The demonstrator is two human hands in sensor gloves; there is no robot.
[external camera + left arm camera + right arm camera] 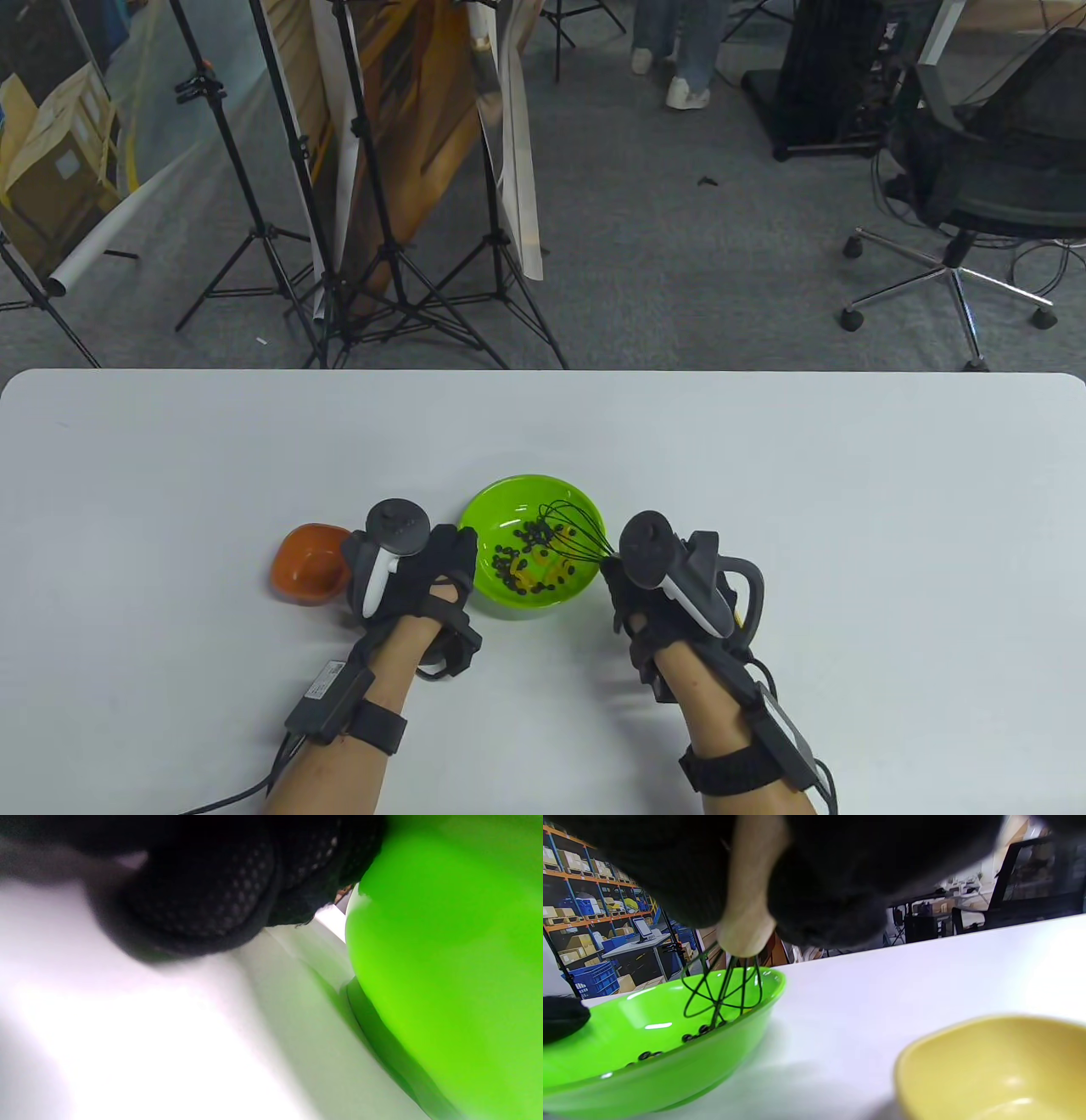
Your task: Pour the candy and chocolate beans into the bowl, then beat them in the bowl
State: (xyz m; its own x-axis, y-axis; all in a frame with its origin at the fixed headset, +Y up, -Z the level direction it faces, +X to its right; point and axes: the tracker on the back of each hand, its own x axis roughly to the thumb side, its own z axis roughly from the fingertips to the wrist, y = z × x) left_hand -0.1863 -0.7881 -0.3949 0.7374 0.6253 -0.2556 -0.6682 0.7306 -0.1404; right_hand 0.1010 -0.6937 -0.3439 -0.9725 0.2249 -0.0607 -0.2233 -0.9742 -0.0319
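White table (764,509) – grey carpet (679,255) | right hand (649,586) grips whisk (573,535) | left hand (416,569) steadies bowl (484,509)

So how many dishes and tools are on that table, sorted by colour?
Green bowl: 1, holding dark chocolate beans
Orange bowl: 1
Yellow bowl: 1, seen only in the right wrist view
Black wire whisk: 1, gripped by the right hand
Total: 4 things, 3 bowls and 1 whisk. The left hand rests against the green bowl's side.
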